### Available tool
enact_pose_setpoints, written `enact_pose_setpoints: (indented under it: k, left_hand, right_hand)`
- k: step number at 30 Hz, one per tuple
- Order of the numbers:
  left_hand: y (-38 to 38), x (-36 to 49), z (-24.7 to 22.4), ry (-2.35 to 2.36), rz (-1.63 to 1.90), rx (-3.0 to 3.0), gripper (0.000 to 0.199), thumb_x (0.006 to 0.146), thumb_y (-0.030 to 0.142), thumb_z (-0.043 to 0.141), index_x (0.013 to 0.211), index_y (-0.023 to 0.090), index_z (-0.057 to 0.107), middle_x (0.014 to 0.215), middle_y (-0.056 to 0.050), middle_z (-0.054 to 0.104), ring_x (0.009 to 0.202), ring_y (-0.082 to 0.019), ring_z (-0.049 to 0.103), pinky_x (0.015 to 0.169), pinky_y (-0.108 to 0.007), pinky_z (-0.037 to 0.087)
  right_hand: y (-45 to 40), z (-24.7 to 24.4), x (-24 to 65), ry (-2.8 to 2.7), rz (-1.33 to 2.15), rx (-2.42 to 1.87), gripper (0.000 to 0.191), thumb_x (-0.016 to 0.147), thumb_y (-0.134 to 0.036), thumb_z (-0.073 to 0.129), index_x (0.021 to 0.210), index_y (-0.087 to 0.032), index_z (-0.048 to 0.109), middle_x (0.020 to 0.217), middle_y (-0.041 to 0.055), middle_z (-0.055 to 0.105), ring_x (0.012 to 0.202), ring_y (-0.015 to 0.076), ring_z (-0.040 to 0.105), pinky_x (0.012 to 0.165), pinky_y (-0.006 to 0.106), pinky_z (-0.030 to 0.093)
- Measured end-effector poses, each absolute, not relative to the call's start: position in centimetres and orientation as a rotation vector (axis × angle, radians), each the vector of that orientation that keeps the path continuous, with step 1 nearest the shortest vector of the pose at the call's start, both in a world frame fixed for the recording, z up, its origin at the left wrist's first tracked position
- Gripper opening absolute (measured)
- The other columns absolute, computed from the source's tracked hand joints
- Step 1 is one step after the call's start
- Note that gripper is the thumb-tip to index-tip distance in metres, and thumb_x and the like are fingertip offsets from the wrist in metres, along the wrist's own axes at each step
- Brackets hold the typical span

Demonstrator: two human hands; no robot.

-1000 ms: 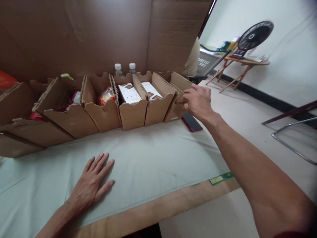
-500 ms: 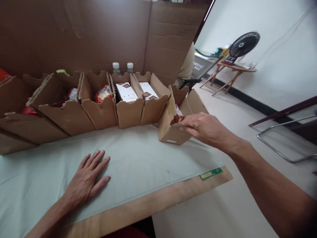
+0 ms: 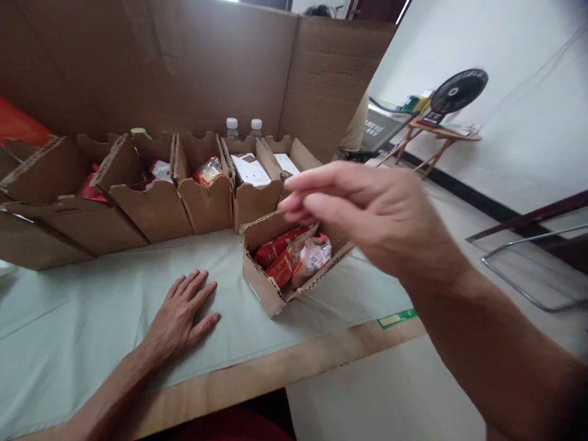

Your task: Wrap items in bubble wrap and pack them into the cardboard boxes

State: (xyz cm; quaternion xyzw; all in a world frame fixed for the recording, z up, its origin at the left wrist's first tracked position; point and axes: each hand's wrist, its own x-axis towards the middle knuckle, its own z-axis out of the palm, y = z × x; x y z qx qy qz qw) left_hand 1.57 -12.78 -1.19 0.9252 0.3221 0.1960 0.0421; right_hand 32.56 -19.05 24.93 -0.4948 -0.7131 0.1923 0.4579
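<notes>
- The right hand (image 3: 381,214) hangs over the far right part of the loose cardboard box (image 3: 261,285), fingers stretched together and thumb close beneath, leaving only a narrow space; nothing shows in its grasp; whether the fingertips touch the cardboard, I cannot tell.
- The left hand (image 3: 177,318) lies flat and spread on the pale cloth (image 3: 243,331), left of that box, holding nothing; it seems to serve as a prop for the leaning body.
- The loose box sits aslant on the cloth, near side of the row's right end; its open top shows red packets (image 3: 280,269) and a clear-wrapped packet (image 3: 315,254), leaning together, probably because the walls hem them in.
- Farther off, cardboard bins (image 3: 158,220) stand side by side, openings up, presumably to keep the contents apart and visible; two white cartons (image 3: 252,171) rest in separate bins at the right, a crinkly packet (image 3: 209,171) in the next one left.
- Behind the row are two capped bottles (image 3: 232,127), then a tall cardboard panel (image 3: 220,67), perhaps a screen; the cloth covers the surface (image 3: 275,366) except its near wooden edge.
</notes>
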Motion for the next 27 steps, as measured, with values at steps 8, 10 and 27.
enact_pose_setpoints:
  k: [8,10,27]
  left_hand:
    - [-18.0,5.0,0.0,0.952,0.858,2.451,0.071,0.096,0.041,0.059,0.161,0.029,0.033,0.160,-0.016,0.047,0.145,-0.037,0.049,0.113,-0.057,0.049]
    - [-19.3,7.3,0.3,0.907,0.841,2.376,0.084,0.094,0.041,0.060,0.166,0.027,0.017,0.162,-0.018,0.043,0.145,-0.037,0.049,0.111,-0.056,0.051]
    - [-9.6,2.4,2.4,1.508,1.326,1.544,0.046,0.074,0.039,0.068,0.114,0.019,0.059,0.103,-0.006,0.067,0.094,-0.025,0.063,0.081,-0.035,0.052]
  right_hand:
    - [-20.3,12.7,43.7,-0.781,0.237,-1.410,0.023,0.066,-0.035,0.080,0.084,-0.021,0.075,0.087,0.0024,0.076,0.074,0.0154,0.067,0.065,0.029,0.053]
    - [-20.3,8.5,43.7,-0.773,0.391,-1.456,0.031,0.069,-0.048,0.074,0.081,-0.020,0.074,0.082,0.0054,0.076,0.070,0.0189,0.067,0.059,0.031,0.052]
    - [-16.7,1.7,29.7,-1.258,1.016,-1.277,0.073,0.086,-0.050,0.072,0.151,-0.025,0.050,0.150,0.0118,0.058,0.133,0.0283,0.058,0.111,0.046,0.051]
